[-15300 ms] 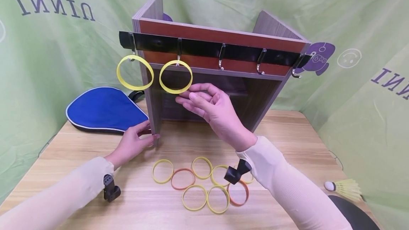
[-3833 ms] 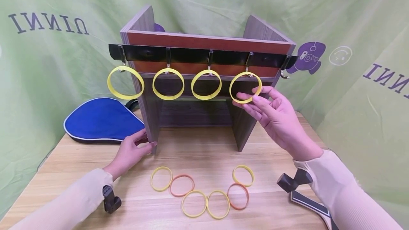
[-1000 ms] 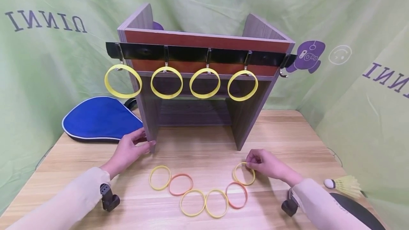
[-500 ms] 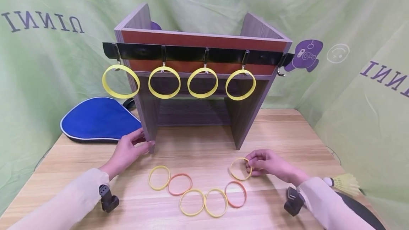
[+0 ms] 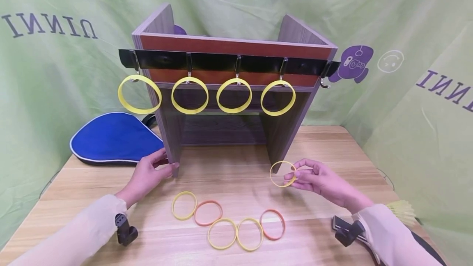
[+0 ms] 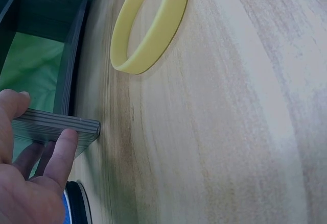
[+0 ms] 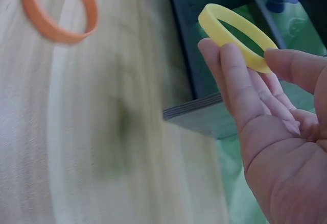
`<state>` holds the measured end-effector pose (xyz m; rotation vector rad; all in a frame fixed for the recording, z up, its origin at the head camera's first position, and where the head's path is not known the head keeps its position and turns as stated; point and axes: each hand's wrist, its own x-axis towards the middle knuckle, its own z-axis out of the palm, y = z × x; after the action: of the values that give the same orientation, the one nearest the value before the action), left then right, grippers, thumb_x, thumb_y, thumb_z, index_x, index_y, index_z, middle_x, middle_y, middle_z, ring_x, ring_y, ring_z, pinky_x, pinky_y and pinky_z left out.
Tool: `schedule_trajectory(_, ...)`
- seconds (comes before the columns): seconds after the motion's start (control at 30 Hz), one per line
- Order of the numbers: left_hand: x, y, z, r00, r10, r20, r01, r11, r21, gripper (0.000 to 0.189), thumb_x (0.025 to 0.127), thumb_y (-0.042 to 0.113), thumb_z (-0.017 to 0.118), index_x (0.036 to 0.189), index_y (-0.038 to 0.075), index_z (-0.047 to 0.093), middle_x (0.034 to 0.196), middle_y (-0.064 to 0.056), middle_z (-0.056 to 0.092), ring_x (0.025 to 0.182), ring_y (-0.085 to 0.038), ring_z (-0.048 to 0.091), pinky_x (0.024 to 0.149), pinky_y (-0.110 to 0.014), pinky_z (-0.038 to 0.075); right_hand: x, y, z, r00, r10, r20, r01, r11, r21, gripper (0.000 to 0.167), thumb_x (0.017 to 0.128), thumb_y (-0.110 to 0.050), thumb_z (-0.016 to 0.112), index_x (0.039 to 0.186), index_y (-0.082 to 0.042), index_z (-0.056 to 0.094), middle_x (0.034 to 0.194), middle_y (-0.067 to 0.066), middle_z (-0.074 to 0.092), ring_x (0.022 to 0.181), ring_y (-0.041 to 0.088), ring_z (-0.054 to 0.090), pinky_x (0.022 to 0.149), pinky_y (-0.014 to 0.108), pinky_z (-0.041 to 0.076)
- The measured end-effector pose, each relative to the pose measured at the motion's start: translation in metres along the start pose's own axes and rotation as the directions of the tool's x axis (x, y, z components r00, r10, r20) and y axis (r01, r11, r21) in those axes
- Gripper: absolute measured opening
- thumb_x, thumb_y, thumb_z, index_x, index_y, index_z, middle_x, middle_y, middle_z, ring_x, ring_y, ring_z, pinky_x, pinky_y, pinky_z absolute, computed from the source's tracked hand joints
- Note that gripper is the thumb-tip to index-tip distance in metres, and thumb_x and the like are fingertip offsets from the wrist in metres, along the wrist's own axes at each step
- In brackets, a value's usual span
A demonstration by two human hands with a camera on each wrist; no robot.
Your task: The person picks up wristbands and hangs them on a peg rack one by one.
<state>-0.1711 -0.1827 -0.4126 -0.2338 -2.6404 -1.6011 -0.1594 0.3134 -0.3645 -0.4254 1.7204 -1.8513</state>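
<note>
My right hand [image 5: 325, 184] pinches a yellow silicone wristband [image 7: 208, 24] between thumb and fingertips, raised over the table by the shelf's right front foot. At the bottom of the wooden shelf's left side panel [image 5: 171, 151], my left hand [image 5: 148, 173] grips the edge, thumb on one face and fingers on the other. A black hook rack [image 5: 214, 61] runs across the shelf's front. Yellow wristbands [image 5: 190, 112] hang from its hooks, one on each; the rightmost hook [image 5: 325, 85] is bare. Flat on the table lie yellow wristbands [image 6: 164, 32] and two orange wristbands [image 7: 38, 22].
A blue paddle case [image 5: 114, 138] lies left of the shelf, behind my left hand. At the right edge, a shuttlecock [image 5: 400, 210] and a dark paddle [image 5: 340, 223] are partly covered by my right sleeve. Green curtain [image 5: 406, 93] surrounds the wooden table.
Since the earliest frame, two more yellow wristbands hang on the hooks. In the last second my right hand has lifted another yellow wristband off the table. The left hand stays at the panel.
</note>
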Motion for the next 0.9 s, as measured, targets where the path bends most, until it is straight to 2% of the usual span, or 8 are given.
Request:
schedule_trajectory(0.13,-0.001,-0.001,-0.002,1.0,-0.007,-0.001,0.007,1.0,0.026,0.062,0.098,0.02,0.074,0.153,0.003,0.051,0.143,-0.024,0.065,0.13,-0.043,0.064,0.09,-0.008,0.053,-0.004,-0.013,0.005,0.999,-0.049,-0.001,0.049,0.999,0.023,0.014,0.108,0.002,0.048,0.122,-0.003,0.048,0.122,0.012,0.078,0.116,0.018,0.076,0.105,0.031,0.057)
schedule_trajectory(0.3,-0.005,-0.002,-0.007,1.0,-0.001,-0.01,0.001,0.998,0.056,0.061,0.098,0.023,0.075,0.152,0.006,0.053,0.142,-0.022,0.067,0.13,-0.04,0.065,0.094,-0.01,0.054,-0.005,-0.034,0.012,0.989,-0.148,-0.006,0.148,0.987,0.068,0.017,0.109,0.003,0.043,0.119,-0.006,0.052,0.123,0.012,0.078,0.117,0.02,0.075,0.105,0.031,0.057)
schedule_trajectory(0.43,-0.005,-0.002,-0.008,1.0,0.013,-0.012,-0.012,0.998,0.062,0.061,0.098,0.024,0.075,0.152,0.007,0.053,0.142,-0.021,0.067,0.129,-0.039,0.065,0.098,-0.014,0.055,-0.008,-0.055,0.016,0.971,-0.238,0.024,0.235,0.968,0.09,0.023,0.11,0.006,0.038,0.121,-0.005,0.055,0.126,0.014,0.077,0.119,0.022,0.075,0.106,0.032,0.057)
schedule_trajectory(0.53,-0.004,-0.003,-0.007,1.0,0.012,-0.016,-0.011,0.999,0.052,0.061,0.098,0.021,0.075,0.152,0.006,0.053,0.141,-0.022,0.067,0.129,-0.04,0.065,0.095,-0.01,0.052,-0.011,-0.069,0.019,0.958,-0.285,0.04,0.281,0.956,0.08,0.027,0.11,0.007,0.035,0.122,-0.005,0.055,0.127,0.015,0.076,0.12,0.022,0.074,0.107,0.032,0.057)
schedule_trajectory(0.67,-0.002,-0.003,-0.004,1.0,0.011,-0.015,-0.011,1.0,0.029,0.06,0.098,0.018,0.075,0.151,0.003,0.053,0.14,-0.024,0.067,0.128,-0.043,0.065,0.089,-0.004,0.049,-0.015,-0.084,0.023,0.943,-0.331,0.037,0.328,0.942,0.069,0.031,0.11,0.007,0.033,0.124,-0.006,0.057,0.126,0.015,0.077,0.12,0.023,0.074,0.107,0.032,0.057)
schedule_trajectory(0.9,0.0,-0.001,-0.001,1.0,0.02,-0.012,-0.02,0.999,0.041,0.058,0.096,0.017,0.076,0.149,0.002,0.056,0.136,-0.024,0.069,0.126,-0.043,0.066,0.09,-0.007,0.05,-0.022,-0.107,0.027,0.901,-0.433,0.012,0.432,0.9,0.064,0.031,0.11,0.008,0.032,0.128,-0.001,0.054,0.128,0.019,0.075,0.122,0.027,0.073,0.107,0.034,0.057)
